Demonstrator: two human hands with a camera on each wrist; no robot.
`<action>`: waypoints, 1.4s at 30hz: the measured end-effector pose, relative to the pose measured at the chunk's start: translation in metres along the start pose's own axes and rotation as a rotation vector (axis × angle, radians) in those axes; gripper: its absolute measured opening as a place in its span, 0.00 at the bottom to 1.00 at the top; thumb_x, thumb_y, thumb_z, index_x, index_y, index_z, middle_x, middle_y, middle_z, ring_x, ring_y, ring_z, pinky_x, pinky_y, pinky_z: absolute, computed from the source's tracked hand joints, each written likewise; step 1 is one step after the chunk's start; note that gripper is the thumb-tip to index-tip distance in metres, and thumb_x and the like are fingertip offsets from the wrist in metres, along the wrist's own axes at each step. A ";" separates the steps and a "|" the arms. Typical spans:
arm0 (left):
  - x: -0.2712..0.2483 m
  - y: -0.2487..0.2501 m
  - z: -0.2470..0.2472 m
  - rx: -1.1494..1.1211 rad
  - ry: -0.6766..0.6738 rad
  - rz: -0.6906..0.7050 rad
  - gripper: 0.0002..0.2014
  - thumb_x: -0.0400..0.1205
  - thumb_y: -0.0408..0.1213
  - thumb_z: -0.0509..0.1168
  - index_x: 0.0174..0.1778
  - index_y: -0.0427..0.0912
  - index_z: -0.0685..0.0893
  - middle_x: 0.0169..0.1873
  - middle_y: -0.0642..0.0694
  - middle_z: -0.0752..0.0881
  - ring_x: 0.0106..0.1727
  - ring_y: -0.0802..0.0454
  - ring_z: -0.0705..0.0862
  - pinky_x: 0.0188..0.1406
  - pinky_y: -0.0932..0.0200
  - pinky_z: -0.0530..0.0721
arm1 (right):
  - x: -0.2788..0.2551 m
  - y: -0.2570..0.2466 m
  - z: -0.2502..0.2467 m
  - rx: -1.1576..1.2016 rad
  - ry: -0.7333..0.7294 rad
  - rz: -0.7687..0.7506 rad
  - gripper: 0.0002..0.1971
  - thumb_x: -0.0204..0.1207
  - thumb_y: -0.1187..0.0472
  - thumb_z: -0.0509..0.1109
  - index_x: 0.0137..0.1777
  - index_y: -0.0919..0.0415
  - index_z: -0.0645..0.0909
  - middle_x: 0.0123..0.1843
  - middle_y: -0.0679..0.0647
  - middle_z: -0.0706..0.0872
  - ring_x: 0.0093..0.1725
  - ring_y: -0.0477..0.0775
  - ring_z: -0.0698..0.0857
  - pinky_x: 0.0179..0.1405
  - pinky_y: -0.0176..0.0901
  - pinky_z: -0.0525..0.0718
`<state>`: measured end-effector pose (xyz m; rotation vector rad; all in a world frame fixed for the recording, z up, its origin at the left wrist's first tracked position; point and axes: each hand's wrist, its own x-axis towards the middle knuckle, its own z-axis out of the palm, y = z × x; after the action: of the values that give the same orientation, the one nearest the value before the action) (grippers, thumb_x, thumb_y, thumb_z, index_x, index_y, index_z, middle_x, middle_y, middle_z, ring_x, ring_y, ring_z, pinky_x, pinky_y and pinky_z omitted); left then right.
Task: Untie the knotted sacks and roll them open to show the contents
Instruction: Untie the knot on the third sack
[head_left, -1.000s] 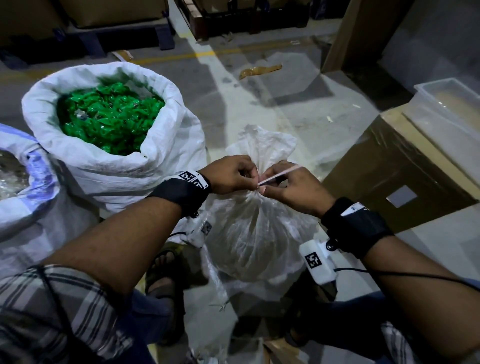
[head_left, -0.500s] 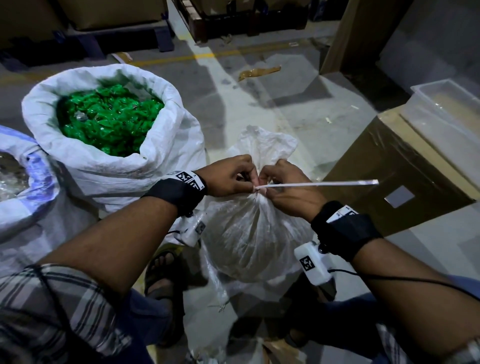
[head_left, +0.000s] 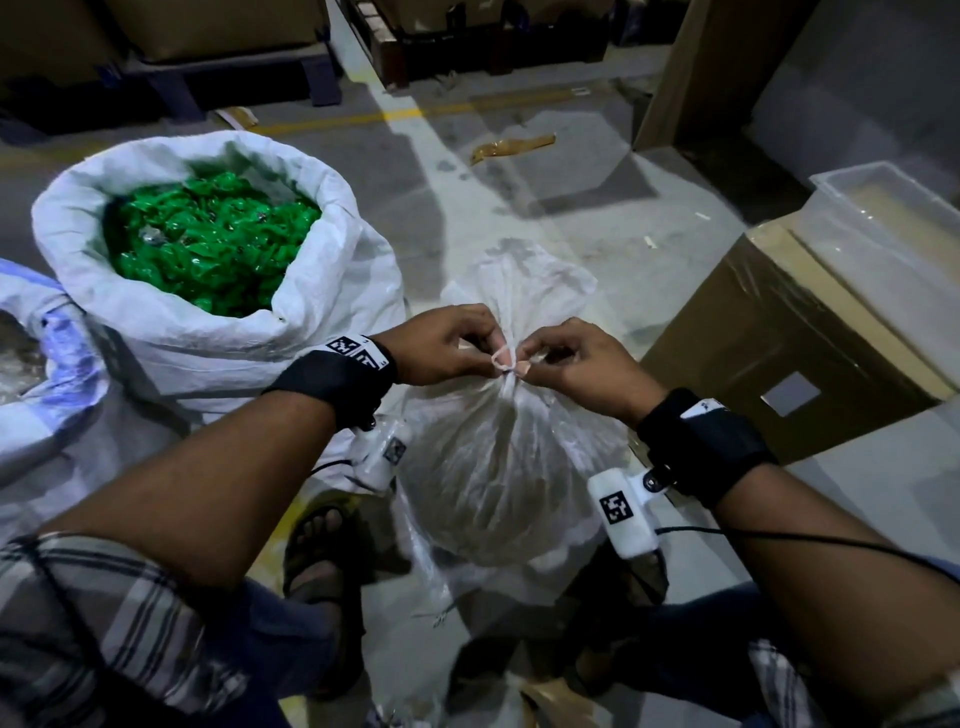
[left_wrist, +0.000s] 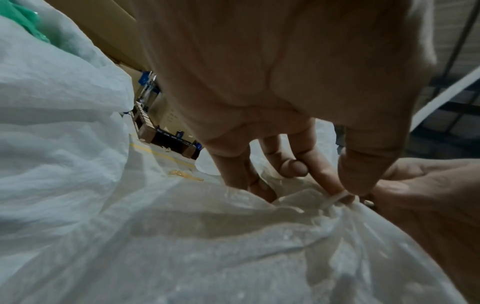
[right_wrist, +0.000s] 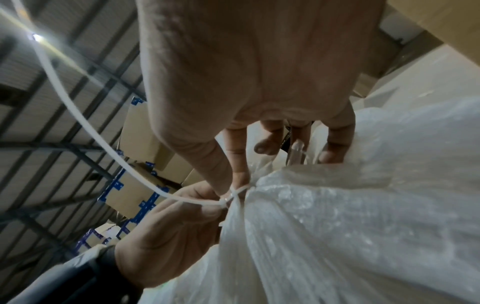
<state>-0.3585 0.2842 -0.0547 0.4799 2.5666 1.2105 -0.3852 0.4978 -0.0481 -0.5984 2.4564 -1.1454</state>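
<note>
Concrete warehouse floor (head_left: 519, 208), clear plastic sack (head_left: 498, 467) standing near centre, left hand (head_left: 441, 343) and right hand (head_left: 582, 358) pinching the white tie (head_left: 511, 371) at its gathered neck, open white sack (head_left: 311, 332) of green pieces (head_left: 208, 244) far left, cardboard box (head_left: 779, 353) right.

Your left hand (left_wrist: 285, 86) fills the top of the left wrist view. Its thumb and first finger pinch the white tie (left_wrist: 335, 198) at the neck of the clear sack (left_wrist: 233, 257). Your other fingers (left_wrist: 233, 170) curl down and touch the sack just left of the tie. Your right hand (left_wrist: 428, 195) is right beside the tie on its other side. Left of the clear sack stands a white woven sack (left_wrist: 57, 107), touching it, with green stuff (left_wrist: 20, 18) at its top. Behind the sacks are brown boxes (left_wrist: 103, 26).
</note>
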 end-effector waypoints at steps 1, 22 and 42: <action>-0.001 0.000 0.000 -0.008 -0.003 0.002 0.05 0.79 0.32 0.75 0.49 0.42 0.90 0.51 0.40 0.83 0.55 0.46 0.85 0.66 0.46 0.80 | 0.001 0.000 0.000 0.052 -0.003 0.017 0.04 0.73 0.58 0.80 0.42 0.57 0.91 0.33 0.43 0.81 0.30 0.40 0.78 0.32 0.31 0.74; -0.003 0.017 -0.007 -0.184 -0.041 0.001 0.08 0.80 0.23 0.71 0.53 0.35 0.89 0.47 0.49 0.86 0.50 0.62 0.86 0.57 0.64 0.83 | -0.001 -0.002 -0.003 0.046 0.047 0.000 0.09 0.71 0.52 0.81 0.37 0.56 0.89 0.43 0.50 0.86 0.44 0.46 0.84 0.47 0.44 0.79; -0.001 0.016 -0.006 -0.143 -0.065 -0.039 0.09 0.79 0.31 0.75 0.47 0.53 0.89 0.48 0.48 0.85 0.49 0.56 0.86 0.56 0.63 0.82 | -0.001 -0.006 -0.005 0.268 -0.067 0.108 0.17 0.71 0.53 0.82 0.31 0.66 0.85 0.35 0.74 0.82 0.34 0.59 0.75 0.37 0.52 0.69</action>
<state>-0.3566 0.2889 -0.0381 0.4293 2.4035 1.3305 -0.3853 0.4977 -0.0402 -0.4121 2.2000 -1.3567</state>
